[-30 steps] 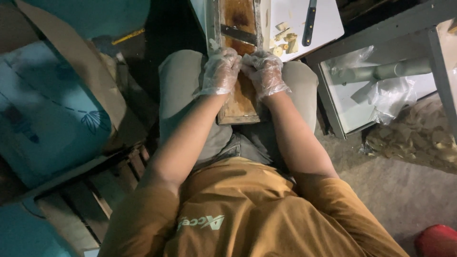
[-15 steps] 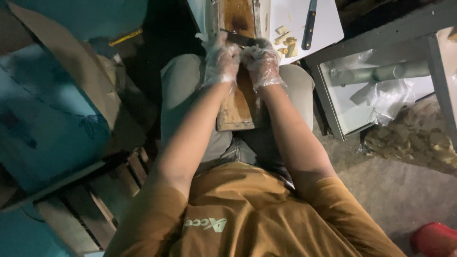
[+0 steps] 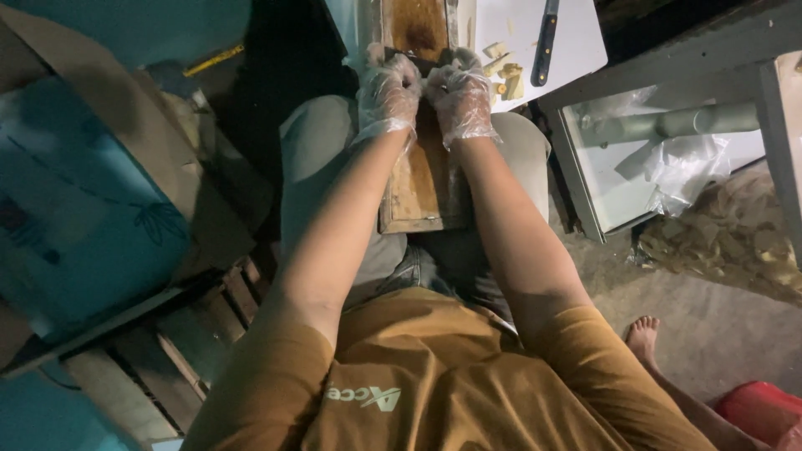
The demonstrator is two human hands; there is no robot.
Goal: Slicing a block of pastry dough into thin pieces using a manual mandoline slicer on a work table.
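Informal food-preparation workspace, set low near a bare concrete floor [image 3: 718, 326]: a long wooden slicing board [image 3: 422, 179], beside it a white cutting board [image 3: 576, 38] bearing a dark-handled knife [image 3: 545, 42] and pale cut pieces [image 3: 505, 71].

Dim interior seen from above. Rough grey floor [image 3: 710, 326] at lower right, strewn with pale peelings [image 3: 735, 238]. A grey metal frame [image 3: 668, 71] stands at right, with a white tray [image 3: 618, 179] holding crumpled clear plastic [image 3: 681, 163] beneath it. Teal cardboard boxes [image 3: 79, 217] and wooden pallet slats [image 3: 167, 351] fill the left side
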